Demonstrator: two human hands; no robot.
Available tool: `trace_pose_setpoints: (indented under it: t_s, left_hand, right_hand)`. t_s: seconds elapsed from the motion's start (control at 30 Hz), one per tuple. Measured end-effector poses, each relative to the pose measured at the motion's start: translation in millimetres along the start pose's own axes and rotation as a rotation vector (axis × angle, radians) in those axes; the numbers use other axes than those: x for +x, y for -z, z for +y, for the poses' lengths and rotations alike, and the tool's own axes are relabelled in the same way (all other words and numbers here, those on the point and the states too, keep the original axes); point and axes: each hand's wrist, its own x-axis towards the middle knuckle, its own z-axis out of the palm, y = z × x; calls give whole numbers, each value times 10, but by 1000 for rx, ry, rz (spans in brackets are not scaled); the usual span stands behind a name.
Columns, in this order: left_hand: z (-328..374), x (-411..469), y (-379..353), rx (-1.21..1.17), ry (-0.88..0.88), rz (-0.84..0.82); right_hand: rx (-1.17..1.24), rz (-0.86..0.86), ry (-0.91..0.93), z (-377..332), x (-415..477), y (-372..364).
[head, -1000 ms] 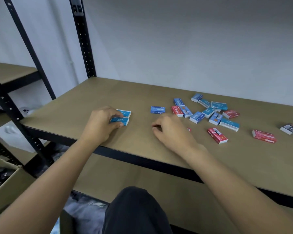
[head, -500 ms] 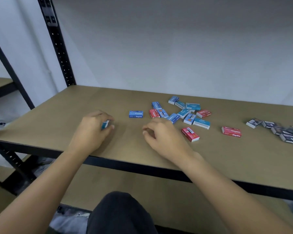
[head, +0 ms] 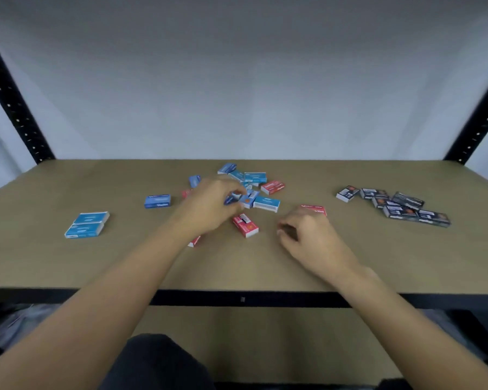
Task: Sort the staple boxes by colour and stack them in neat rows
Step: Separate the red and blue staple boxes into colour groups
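Two paired blue boxes [head: 86, 224] lie side by side and touching, well off at eight o'clock from the mixed heap [head: 255, 177] in the middle of the shelf board [head: 68, 266]. A single blue box [head: 157, 201] sits at nine o'clock from the heap. The left hand [head: 209, 205] reaches into the heap's near side, its fingers curled over a small dark-blue box [head: 231, 198]. Blur there means I cannot tell whether the grip has closed on it. The right hand [head: 307, 235] rests on the board at four o'clock from the heap, loosely curled and empty. It is just short of a red box [head: 313, 209] at its twelve o'clock. A second red box [head: 245, 226] lies between the hands, and the dark boxes [head: 400, 208] are clustered well apart at three o'clock. These look like stiff card cartons, small but probably dense with staples, with slick printed faces. The surest hold is likely a pinch across the two long sides, thumb against fingers, lifting straight up. In the heap the boxes touch and overlap, so one dragged sideways would likely shove its neighbours. Squeezing the short ends may push a sleeve open.
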Motion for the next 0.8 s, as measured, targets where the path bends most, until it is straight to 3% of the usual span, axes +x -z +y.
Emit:
trace_pose_setpoints:
  t_s: [0.23,0.57,0.8]
  left_hand:
    - [193,514,-441,94,-47,-289]
    - [263,511,-466,75,-124,-219]
    - [10,209,-118,-58,-50,-106]
  right_hand:
    - [27,-1,-15,139,-36,-9]
    - [74,35,-19,141,-16,-28]
    - [81,107,-14,-30,80,-9]
